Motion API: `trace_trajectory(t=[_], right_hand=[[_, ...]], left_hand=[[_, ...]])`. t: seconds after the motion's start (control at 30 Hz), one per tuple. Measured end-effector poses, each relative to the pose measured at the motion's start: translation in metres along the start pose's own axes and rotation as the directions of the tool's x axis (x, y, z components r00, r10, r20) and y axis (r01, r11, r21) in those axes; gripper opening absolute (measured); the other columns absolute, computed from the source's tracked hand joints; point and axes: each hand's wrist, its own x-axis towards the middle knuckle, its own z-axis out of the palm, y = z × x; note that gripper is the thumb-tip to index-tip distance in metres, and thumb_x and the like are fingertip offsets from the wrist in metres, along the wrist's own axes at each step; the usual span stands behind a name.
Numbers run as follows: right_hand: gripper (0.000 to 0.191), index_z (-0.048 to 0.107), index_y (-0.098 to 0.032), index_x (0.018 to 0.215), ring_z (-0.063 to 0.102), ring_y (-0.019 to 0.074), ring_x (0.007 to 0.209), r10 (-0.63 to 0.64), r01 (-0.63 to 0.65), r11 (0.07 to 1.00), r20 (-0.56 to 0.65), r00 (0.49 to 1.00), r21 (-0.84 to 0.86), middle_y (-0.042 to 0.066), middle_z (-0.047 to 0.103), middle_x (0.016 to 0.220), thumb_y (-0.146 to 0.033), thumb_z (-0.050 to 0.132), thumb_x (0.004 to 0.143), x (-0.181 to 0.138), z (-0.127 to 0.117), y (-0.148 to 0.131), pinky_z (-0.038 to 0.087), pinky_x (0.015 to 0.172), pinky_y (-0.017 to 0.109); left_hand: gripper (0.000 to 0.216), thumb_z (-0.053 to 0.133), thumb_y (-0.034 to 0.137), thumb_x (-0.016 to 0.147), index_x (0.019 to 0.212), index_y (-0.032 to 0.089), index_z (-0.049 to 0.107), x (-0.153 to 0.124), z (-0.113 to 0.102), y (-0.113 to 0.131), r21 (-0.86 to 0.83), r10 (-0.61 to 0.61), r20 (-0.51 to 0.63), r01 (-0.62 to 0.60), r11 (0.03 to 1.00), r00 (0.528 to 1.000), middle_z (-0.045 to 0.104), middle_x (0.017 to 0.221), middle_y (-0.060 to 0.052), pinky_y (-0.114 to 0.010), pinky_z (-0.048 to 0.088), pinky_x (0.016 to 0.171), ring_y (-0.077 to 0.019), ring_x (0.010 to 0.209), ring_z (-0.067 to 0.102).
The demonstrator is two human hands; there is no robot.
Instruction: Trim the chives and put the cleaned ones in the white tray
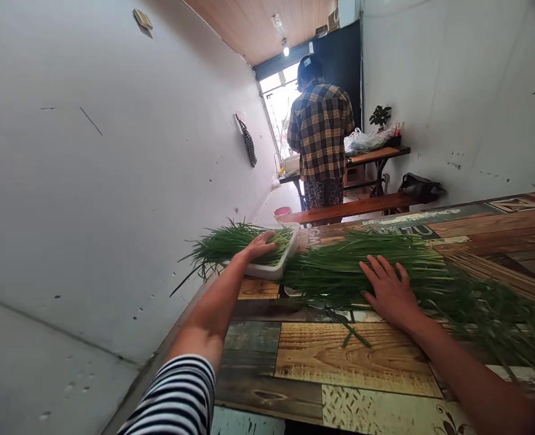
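Patchwork wood planks, some painted teal and some bare and grainy, make up the desk (349, 356), which runs along a white wall (90, 181). Long green chives lie in two lots: a broad heap (362, 272) across the desk, and a bunch (244, 241) in a white tray (269, 272) at the desk's far end, its tips spilling over the rim.

The left hand (258, 246), below a striped sleeve (171, 399), rests on the tray's bunch, its grip open and not closed around anything. The right hand (387, 290) lies flat on the heap, fingers spread, its grip wide. Just below it sit a dark, narrow tool (328, 311), too blurred to name, and a few loose green stalks (353, 333).

Beyond the desk, a co-worker (320, 130) in a plaid shirt and cap stands back-on at a second desk (378, 154) bearing plastic bags (362, 142) and a small potted plant (380, 116). A wooden bench (349, 208) holds a black bag (421, 187), and a pink bowl (282, 211) sits on the floor. Overhead is a wood-plank ceiling (253, 24).
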Motion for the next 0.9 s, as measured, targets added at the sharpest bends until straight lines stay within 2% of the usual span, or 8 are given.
trace_trajectory(t=[0.13,0.23,0.33,0.47,0.57,0.63,0.7,0.9], right_hand=[[0.06,0.038,-0.026,0.139,0.023,0.0253,0.137,-0.006,0.006,1.0,-0.023,1.0,0.007,0.004,0.034,0.149,-0.043,0.048,0.082,-0.002,-0.001,0.0,0.013,0.11,0.049],[0.06,0.039,-0.026,0.139,0.025,0.0238,0.137,-0.02,0.021,1.0,-0.023,1.0,0.021,0.004,0.035,0.148,-0.043,0.048,0.082,-0.002,-0.003,0.0,0.013,0.111,0.048],[0.058,0.041,-0.026,0.137,0.024,0.024,0.137,-0.028,0.028,0.999,-0.011,1.0,0.023,0.004,0.034,0.149,-0.043,0.047,0.082,-0.001,0.0,0.003,0.013,0.11,0.049],[0.061,0.038,-0.026,0.139,0.021,0.0248,0.138,-0.031,0.031,0.999,-0.008,0.999,0.018,0.004,0.032,0.15,-0.046,0.046,0.082,0.0,0.006,0.007,0.013,0.11,0.05],[0.062,0.036,-0.025,0.14,0.02,0.0251,0.139,-0.043,0.043,0.999,0.017,0.999,0.017,0.005,0.032,0.15,-0.047,0.045,0.083,0.0,0.006,0.008,0.013,0.11,0.051],[0.061,0.037,-0.025,0.139,0.021,0.0253,0.139,-0.04,0.039,0.999,0.03,0.999,0.014,0.005,0.032,0.15,-0.046,0.045,0.083,0.001,0.004,0.008,0.014,0.11,0.051],[0.06,0.038,-0.025,0.139,0.021,0.0258,0.138,-0.035,0.034,0.999,0.035,0.999,0.011,0.005,0.033,0.149,-0.045,0.045,0.082,0.001,0.002,0.007,0.015,0.109,0.051],[0.057,0.041,-0.026,0.137,0.024,0.0267,0.137,-0.035,0.035,0.999,0.015,0.999,-0.005,0.005,0.036,0.148,-0.042,0.045,0.082,0.001,-0.002,0.004,0.016,0.109,0.051]], left_hand=[[0.055,0.047,0.032,0.082,0.137,0.027,0.04,-0.003,-0.015,-0.002,-0.026,0.05,0.033,-0.049,0.998,0.998,0.045,0.14,-0.002,-0.032,0.034,0.106,-0.0212,0.126,0.044],[0.057,0.05,0.033,0.083,0.139,0.027,0.039,-0.014,-0.019,0.002,0.069,0.133,0.019,-0.134,0.989,0.991,0.036,0.146,-0.004,-0.037,0.026,0.112,-0.0244,0.133,0.035],[0.05,0.052,0.026,0.085,0.135,0.026,0.044,-0.028,-0.019,0.0,0.194,0.139,-0.031,-0.131,0.972,0.99,0.043,0.141,-0.006,-0.039,0.027,0.111,-0.0243,0.131,0.039],[0.047,0.061,0.028,0.082,0.128,0.024,0.05,-0.046,-0.013,-0.012,0.183,0.127,-0.273,-0.078,0.98,0.954,0.048,0.135,-0.008,-0.038,0.031,0.107,-0.0241,0.128,0.041],[0.02,0.064,0.029,0.081,0.1,0.025,0.068,-0.054,-0.004,-0.013,0.174,0.209,-0.383,-0.151,0.973,0.9,0.056,0.125,-0.005,-0.037,0.032,0.104,-0.0234,0.123,0.044],[0.009,0.063,0.028,0.082,0.082,0.026,0.072,-0.056,0.003,-0.011,0.19,0.225,-0.409,-0.158,0.969,0.884,0.063,0.11,-0.003,-0.037,0.033,0.1,-0.0227,0.114,0.049],[0.012,0.063,0.027,0.082,0.077,0.027,0.073,-0.056,0.009,-0.007,0.186,0.198,-0.426,-0.129,0.974,0.883,0.066,0.096,-0.002,-0.037,0.034,0.094,-0.0212,0.103,0.053],[0.014,0.062,0.023,0.082,0.09,0.028,0.072,-0.051,0.012,0.003,0.144,0.129,-0.397,-0.077,0.987,0.909,0.069,0.088,-0.001,-0.035,0.032,0.087,-0.0195,0.095,0.056]])
